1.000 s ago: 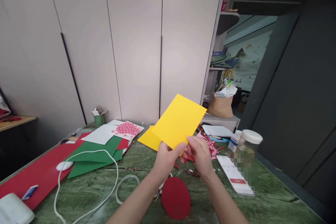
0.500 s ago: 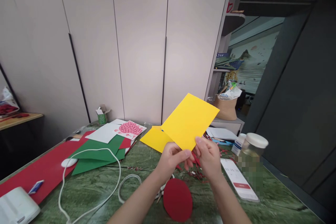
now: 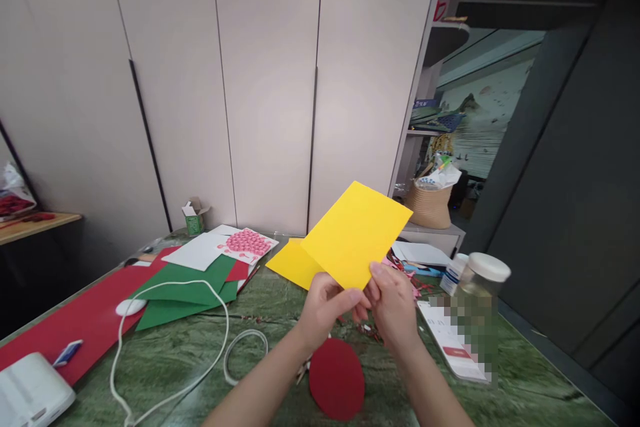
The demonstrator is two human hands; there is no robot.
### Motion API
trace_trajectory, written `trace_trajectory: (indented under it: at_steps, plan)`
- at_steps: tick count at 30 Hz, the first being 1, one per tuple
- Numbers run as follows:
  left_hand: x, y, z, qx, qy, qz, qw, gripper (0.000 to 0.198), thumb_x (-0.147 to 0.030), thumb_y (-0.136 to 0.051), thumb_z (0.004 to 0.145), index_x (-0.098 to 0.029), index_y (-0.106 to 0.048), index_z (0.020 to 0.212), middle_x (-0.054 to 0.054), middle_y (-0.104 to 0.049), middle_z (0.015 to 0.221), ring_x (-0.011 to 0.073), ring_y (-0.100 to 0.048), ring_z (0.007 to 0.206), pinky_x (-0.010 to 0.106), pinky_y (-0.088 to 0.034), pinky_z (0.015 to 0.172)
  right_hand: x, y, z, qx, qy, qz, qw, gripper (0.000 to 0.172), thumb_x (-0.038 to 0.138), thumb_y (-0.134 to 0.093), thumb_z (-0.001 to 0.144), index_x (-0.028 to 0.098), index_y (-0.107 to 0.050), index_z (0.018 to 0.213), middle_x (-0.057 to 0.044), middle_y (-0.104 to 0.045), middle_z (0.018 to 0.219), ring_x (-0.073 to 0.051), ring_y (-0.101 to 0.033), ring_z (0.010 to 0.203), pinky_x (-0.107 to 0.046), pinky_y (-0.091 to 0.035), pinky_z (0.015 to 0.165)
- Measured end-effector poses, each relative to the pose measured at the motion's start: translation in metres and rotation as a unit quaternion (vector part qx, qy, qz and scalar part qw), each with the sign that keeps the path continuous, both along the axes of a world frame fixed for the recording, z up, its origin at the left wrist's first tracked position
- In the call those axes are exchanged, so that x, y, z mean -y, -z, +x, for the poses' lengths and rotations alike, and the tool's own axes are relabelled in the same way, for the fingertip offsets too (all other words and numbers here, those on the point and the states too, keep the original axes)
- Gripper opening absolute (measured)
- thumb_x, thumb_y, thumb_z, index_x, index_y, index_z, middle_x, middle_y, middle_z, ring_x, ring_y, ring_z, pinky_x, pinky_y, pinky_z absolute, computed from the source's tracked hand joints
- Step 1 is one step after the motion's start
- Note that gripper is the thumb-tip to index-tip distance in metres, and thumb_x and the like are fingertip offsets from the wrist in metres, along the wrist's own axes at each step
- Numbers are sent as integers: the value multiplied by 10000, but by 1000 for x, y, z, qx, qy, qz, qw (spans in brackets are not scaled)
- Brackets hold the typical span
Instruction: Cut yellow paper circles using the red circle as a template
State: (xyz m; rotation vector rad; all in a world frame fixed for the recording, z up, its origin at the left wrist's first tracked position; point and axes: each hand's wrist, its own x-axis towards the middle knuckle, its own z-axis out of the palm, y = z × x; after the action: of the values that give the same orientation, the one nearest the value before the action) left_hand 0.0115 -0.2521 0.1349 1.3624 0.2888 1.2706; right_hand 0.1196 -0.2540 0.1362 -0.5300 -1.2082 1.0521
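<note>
A yellow card sheet [image 3: 356, 232] is held up above the green table [image 3: 190, 353], tilted with its far corner up to the right. My left hand [image 3: 327, 307] and my right hand [image 3: 393, 300] both pinch its lower corner, fingers closed on it. Another yellow sheet [image 3: 293, 263] lies flat on the table just behind. A red paper oval [image 3: 336, 377] lies on the table under my forearms.
Green sheets [image 3: 187, 287], a long red sheet [image 3: 75, 320], a white sheet [image 3: 195, 253] and a pink-dotted card [image 3: 245, 242] lie left. A white cable [image 3: 170, 340] loops across. A phone [image 3: 450, 340] and a white-lidded jar [image 3: 477, 307] stand right. A white box [image 3: 30, 390] sits at the near left corner.
The yellow sheet shifted slightly left and down again after drifting right; both hands keep their pinch on its lower corner. The view barely moved.
</note>
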Motion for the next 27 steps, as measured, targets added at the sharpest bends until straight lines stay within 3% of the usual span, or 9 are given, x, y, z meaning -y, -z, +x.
trace_trajectory:
  at_steps: [3, 9, 15, 21, 27]
  plan:
    - [-2, -1, 0, 1, 18, -27, 999, 270, -350, -644, 699, -98, -664, 607, 28, -590, 565, 86, -530, 440, 181, -410, 418, -1, -1, 1, 28, 6, 17, 999, 408, 355, -458, 871, 200, -379, 502, 76, -393, 362, -88, -419, 254, -200, -357, 271]
    - [-2, -3, 2, 9, -6, -86, 996, 238, -305, -652, 664, -95, -658, 552, 19, -570, 453, 67, -480, 348, 159, -349, 353, 0, -3, 4, 75, -22, 32, 996, 397, 330, -454, 865, 193, -391, 498, 71, -383, 398, -94, -455, 280, -208, -371, 306]
    - [-5, -3, -1, 23, -1, -77, 997, 188, -262, -651, 628, -100, -646, 532, 8, -575, 474, 68, -485, 340, 162, -338, 333, 2, -7, 5, 114, -52, 35, 992, 337, 269, -498, 804, 192, -402, 490, 67, -401, 421, -100, -481, 338, -221, -408, 379]
    - [-6, -2, -5, -24, -18, -37, 999, 216, -283, -640, 672, -99, -626, 560, 3, -566, 485, 70, -491, 398, 161, -366, 376, 1, -10, 3, 141, 10, 45, 989, 336, 240, -456, 774, 198, -395, 446, 46, -451, 378, -103, -474, 346, -211, -367, 375]
    - [-8, -6, -6, -34, -27, -47, 998, 218, -262, -619, 698, -103, -619, 549, 3, -568, 490, 65, -477, 412, 163, -358, 396, -1, -10, 4, 158, 12, 41, 987, 337, 271, -454, 790, 201, -389, 467, 44, -455, 401, -96, -428, 371, -217, -354, 417]
